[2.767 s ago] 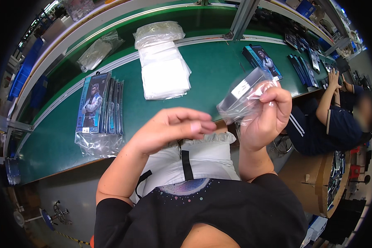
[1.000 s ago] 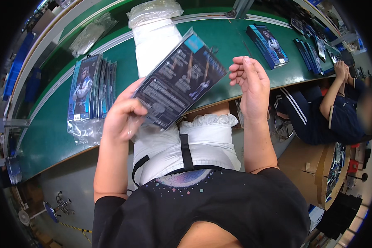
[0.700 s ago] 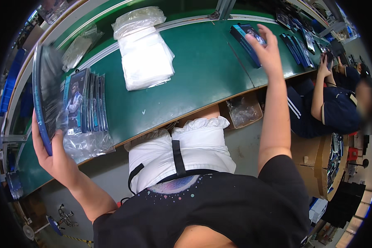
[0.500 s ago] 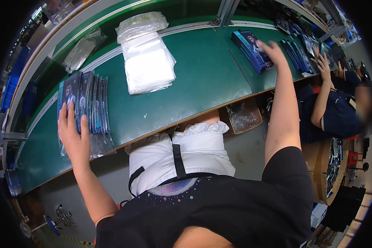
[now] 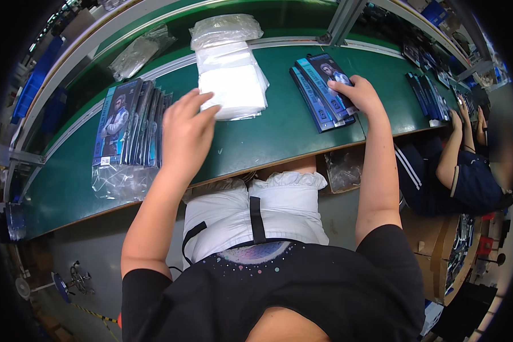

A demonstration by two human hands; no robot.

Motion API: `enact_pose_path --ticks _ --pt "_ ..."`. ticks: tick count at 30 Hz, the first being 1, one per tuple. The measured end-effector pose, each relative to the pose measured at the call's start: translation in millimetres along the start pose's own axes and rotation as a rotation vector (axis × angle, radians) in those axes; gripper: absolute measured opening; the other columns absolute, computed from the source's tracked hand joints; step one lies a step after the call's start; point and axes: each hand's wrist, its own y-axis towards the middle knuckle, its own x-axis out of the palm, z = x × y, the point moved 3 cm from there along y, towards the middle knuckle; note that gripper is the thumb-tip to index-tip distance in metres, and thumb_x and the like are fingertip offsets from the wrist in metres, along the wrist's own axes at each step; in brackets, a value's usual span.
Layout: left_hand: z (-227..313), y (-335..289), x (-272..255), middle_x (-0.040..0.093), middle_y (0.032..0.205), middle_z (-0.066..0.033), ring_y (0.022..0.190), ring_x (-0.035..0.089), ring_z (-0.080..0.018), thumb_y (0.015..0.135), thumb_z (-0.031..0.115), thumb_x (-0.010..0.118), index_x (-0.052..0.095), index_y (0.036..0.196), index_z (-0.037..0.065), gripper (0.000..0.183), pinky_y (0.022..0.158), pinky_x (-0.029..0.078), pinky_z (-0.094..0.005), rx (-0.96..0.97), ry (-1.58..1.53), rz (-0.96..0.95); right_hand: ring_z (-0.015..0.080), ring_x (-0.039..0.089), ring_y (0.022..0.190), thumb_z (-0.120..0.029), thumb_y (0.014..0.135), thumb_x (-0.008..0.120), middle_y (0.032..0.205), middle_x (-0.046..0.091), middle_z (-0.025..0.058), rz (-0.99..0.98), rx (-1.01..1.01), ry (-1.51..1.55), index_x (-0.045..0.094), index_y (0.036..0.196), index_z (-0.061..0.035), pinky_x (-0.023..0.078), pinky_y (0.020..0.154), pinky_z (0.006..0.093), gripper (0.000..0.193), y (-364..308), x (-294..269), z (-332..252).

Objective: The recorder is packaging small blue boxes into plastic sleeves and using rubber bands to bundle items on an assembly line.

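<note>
My right hand (image 5: 361, 96) grips a flat dark-blue printed box (image 5: 332, 85) near its right edge, with the thumb on its face and the other fingers hidden. This box lies tilted over another blue box (image 5: 314, 108) on the green table. My left hand (image 5: 189, 128) is open, its fingers apart and slightly bent, at the lower left of a stack of clear plastic bags (image 5: 233, 91). Whether the fingertips touch the bags, I cannot tell. To the left leans a row of similar boxes (image 5: 117, 122) in clear bags, their loose bag ends toward me.
A bundle of plastic bags (image 5: 225, 31) sits behind the stack, and another (image 5: 141, 51) lies at the far left. Metal frame posts (image 5: 342, 23) rise along the back. A co-worker's arm (image 5: 453, 154) reaches over the table at right, near more blue boxes (image 5: 424, 97).
My left hand has left the bagged boxes and moved right to the bag stack. My right hand has taken hold of a box and shifted it left. The view has turned slightly.
</note>
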Motion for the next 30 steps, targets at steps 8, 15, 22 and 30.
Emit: enact_pose_path --ticks 8,15,22,30 --pt "-22 6 39 0.061 0.092 -0.0093 0.087 0.058 -0.0276 0.074 -0.004 0.06 0.068 0.099 0.007 0.029 0.075 0.046 -0.0374 0.006 -0.093 -0.123 0.0172 0.063 0.081 -0.016 0.083 0.066 0.089 0.066 0.0115 0.248 -0.189 0.788 0.056 0.103 0.0042 0.049 0.073 0.0287 0.029 -82 6 -26" --pt "-13 9 31 0.058 0.091 -0.0108 0.087 0.056 -0.0283 0.083 0.004 0.059 0.064 0.105 0.004 0.022 0.076 0.047 -0.0374 -0.06 -0.289 -0.039 0.0243 0.059 0.105 -0.005 0.069 0.062 0.118 0.055 0.0182 -0.592 -0.087 1.509 0.033 0.135 0.0067 0.046 0.094 0.0356 0.073 -123 73 -40" --pt "-17 11 31 0.06 0.092 -0.012 0.086 0.058 -0.0299 0.083 0.006 0.06 0.063 0.101 0.001 0.019 0.076 0.047 -0.038 -0.043 -0.332 0.011 0.0242 0.061 0.103 -0.004 0.069 0.055 0.121 0.054 0.0218 -0.961 0.082 1.733 0.03 0.136 0.0083 0.048 0.092 0.032 0.072 -139 111 -78" --pt "-21 17 27 0.06 0.085 -0.0092 0.082 0.058 -0.0277 0.076 0.008 0.066 0.069 0.087 0.003 0.012 0.072 0.047 -0.0332 -0.048 -0.346 -0.015 0.0203 0.06 0.105 -0.006 0.084 0.059 0.122 0.053 0.019 -0.997 -0.049 1.641 0.023 0.14 0.0075 0.048 0.09 0.0304 0.068 -133 114 -98"
